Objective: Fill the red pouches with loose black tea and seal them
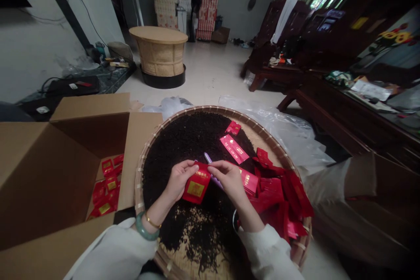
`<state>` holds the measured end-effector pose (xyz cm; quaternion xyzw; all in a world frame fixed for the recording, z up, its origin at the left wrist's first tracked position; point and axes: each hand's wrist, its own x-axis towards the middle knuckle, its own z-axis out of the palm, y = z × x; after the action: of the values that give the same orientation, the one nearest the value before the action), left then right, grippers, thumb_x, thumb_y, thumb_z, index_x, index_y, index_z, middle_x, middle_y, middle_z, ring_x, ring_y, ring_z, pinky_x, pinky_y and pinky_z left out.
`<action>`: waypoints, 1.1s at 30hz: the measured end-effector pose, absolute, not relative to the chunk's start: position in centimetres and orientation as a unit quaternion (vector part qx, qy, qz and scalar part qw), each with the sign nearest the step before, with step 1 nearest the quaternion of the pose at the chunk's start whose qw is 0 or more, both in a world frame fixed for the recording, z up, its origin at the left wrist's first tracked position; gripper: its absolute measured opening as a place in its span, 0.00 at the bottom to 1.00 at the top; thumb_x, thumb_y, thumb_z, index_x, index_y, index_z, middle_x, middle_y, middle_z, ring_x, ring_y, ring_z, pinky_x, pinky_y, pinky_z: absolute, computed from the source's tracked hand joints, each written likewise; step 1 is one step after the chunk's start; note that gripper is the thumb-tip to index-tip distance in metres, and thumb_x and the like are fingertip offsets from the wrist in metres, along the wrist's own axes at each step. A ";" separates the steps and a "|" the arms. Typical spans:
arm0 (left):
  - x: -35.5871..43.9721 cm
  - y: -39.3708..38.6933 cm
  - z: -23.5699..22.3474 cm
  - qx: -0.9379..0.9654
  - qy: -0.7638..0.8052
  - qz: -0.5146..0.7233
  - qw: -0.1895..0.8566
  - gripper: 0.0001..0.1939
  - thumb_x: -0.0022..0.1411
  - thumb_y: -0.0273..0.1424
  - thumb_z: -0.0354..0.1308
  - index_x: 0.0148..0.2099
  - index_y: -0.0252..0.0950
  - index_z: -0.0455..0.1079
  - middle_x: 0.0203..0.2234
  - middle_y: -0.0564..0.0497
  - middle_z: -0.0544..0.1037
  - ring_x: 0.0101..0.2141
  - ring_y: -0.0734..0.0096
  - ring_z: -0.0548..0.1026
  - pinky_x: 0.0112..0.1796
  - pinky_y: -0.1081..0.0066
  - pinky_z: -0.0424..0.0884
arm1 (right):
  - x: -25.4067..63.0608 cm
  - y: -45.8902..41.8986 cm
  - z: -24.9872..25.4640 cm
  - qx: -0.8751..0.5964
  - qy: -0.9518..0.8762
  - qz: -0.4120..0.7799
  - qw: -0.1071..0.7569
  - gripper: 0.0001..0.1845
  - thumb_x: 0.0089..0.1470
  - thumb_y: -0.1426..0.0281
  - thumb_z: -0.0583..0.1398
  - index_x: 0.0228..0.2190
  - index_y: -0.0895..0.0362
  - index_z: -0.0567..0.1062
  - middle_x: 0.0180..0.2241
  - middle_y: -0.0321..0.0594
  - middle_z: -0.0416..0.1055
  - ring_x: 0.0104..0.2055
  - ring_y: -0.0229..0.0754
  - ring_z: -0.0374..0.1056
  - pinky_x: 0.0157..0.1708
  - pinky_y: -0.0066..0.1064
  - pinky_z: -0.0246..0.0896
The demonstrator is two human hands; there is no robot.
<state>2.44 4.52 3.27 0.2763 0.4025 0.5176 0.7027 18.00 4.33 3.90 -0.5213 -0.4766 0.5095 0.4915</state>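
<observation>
A small red packet [197, 186] with a gold label hangs between my hands over a round bamboo tray [140, 183]. My left hand [180, 179] pinches its upper left corner, and my right hand [228, 179] pinches the upper right. Dark loose tea leaves [183, 135] cover much of the tray. Behind the packet lies a purple stick-like thing [207, 158], partly hidden by my right hand. Pink packets [234, 148] and a smaller red packet [233, 127] rest on the leaves. A heap of red packets [272, 192] fills the tray's right side.
An open cardboard box [39, 175] on the left holds several red packets [111, 183]. Clear plastic sheeting [278, 127] lies beyond the tray. A round woven stand [160, 54] is farther off, and dark wooden furniture [328, 100] lines the right.
</observation>
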 end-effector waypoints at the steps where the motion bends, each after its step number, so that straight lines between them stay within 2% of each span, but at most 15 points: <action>1: 2.5 4.5 3.3 0.281 0.402 0.514 0.704 0.16 0.40 0.35 0.72 0.28 0.32 0.72 0.20 0.52 0.79 0.20 0.74 0.74 0.25 0.75 0.69 | 18.1 4.4 4.0 -0.526 -0.477 0.507 0.489 0.09 0.40 0.64 0.66 0.24 0.57 0.77 0.22 0.36 0.74 0.25 0.39 0.68 0.31 0.32 0.64; 9: 2.5 4.4 2.9 0.287 0.396 0.488 0.722 0.15 0.43 0.35 0.70 0.28 0.31 0.72 0.19 0.53 0.78 0.19 0.76 0.73 0.24 0.78 0.68 | 17.8 4.7 4.2 -0.543 -0.508 0.489 0.457 0.09 0.38 0.65 0.67 0.22 0.57 0.78 0.22 0.37 0.74 0.24 0.39 0.67 0.27 0.29 0.62; 12: 2.3 4.4 3.0 0.279 0.370 0.453 0.762 0.18 0.44 0.34 0.71 0.36 0.32 0.73 0.24 0.52 0.79 0.23 0.75 0.76 0.28 0.77 0.70 | 17.9 4.8 4.1 -0.540 -0.524 0.476 0.456 0.09 0.38 0.64 0.67 0.20 0.58 0.78 0.20 0.37 0.74 0.23 0.38 0.66 0.24 0.28 0.61; 15: 2.1 4.3 3.1 0.298 0.347 0.351 0.817 0.28 0.40 0.32 0.72 0.45 0.31 0.71 0.31 0.47 0.81 0.27 0.65 0.79 0.31 0.70 0.73 | 17.9 4.7 3.9 -0.535 -0.523 0.482 0.456 0.10 0.39 0.63 0.66 0.21 0.58 0.78 0.20 0.36 0.73 0.21 0.37 0.65 0.22 0.27 0.61; 17: 2.2 4.3 3.0 0.312 0.353 0.305 0.828 0.29 0.37 0.31 0.73 0.44 0.29 0.72 0.32 0.43 0.81 0.27 0.62 0.80 0.31 0.67 0.74 | 17.9 4.7 3.7 -0.536 -0.525 0.480 0.454 0.10 0.40 0.63 0.66 0.21 0.58 0.79 0.20 0.37 0.73 0.20 0.37 0.65 0.21 0.27 0.61; 20: 2.3 4.2 2.7 0.310 0.380 0.308 0.815 0.27 0.34 0.31 0.75 0.39 0.28 0.73 0.32 0.42 0.81 0.26 0.62 0.80 0.31 0.69 0.73 | 17.9 4.9 3.2 -0.534 -0.537 0.474 0.449 0.10 0.40 0.63 0.66 0.23 0.57 0.80 0.22 0.38 0.74 0.21 0.37 0.66 0.20 0.27 0.61; 23: 2.5 4.3 2.6 0.298 0.397 0.322 0.806 0.30 0.33 0.33 0.75 0.41 0.28 0.74 0.34 0.40 0.81 0.27 0.61 0.80 0.31 0.69 0.74 | 18.4 5.4 2.5 -0.535 -0.545 0.466 0.448 0.14 0.46 0.59 0.62 0.27 0.58 0.80 0.24 0.39 0.75 0.25 0.41 0.69 0.23 0.29 0.64; 26: 2.4 4.4 2.7 0.287 0.405 0.340 0.798 0.32 0.32 0.33 0.76 0.42 0.27 0.74 0.36 0.38 0.81 0.29 0.59 0.80 0.32 0.67 0.74 | 19.2 5.7 1.4 -0.562 -0.574 0.385 0.454 0.19 0.57 0.59 0.53 0.35 0.58 0.78 0.30 0.44 0.76 0.33 0.45 0.71 0.33 0.34 0.66; 28: 2.4 4.4 2.9 0.281 0.404 0.356 0.794 0.32 0.32 0.33 0.75 0.43 0.27 0.74 0.36 0.37 0.81 0.30 0.58 0.80 0.34 0.65 0.75 | 19.6 5.4 0.4 -0.580 -0.631 0.293 0.425 0.18 0.59 0.63 0.51 0.38 0.58 0.77 0.34 0.46 0.74 0.38 0.47 0.69 0.39 0.39 0.65; 30: 2.4 4.4 3.1 0.280 0.403 0.373 0.788 0.32 0.32 0.33 0.75 0.43 0.27 0.74 0.36 0.38 0.81 0.31 0.57 0.81 0.36 0.64 0.75 | 19.6 5.0 -0.5 -0.587 -0.701 0.206 0.348 0.16 0.56 0.65 0.55 0.43 0.59 0.74 0.38 0.49 0.72 0.40 0.50 0.67 0.42 0.42 0.63; 33: 2.5 4.4 3.1 0.280 0.402 0.395 0.777 0.32 0.32 0.33 0.76 0.42 0.27 0.74 0.36 0.39 0.81 0.31 0.58 0.81 0.38 0.63 0.75 | 19.2 4.3 -1.7 -0.608 -0.754 0.122 0.218 0.27 0.49 0.71 0.62 0.51 0.62 0.68 0.41 0.53 0.69 0.41 0.53 0.64 0.41 0.44 0.63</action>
<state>2.49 4.36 3.14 0.2803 0.4019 0.3947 0.7773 19.21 4.27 -1.66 -0.6082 -0.7536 0.1222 0.2175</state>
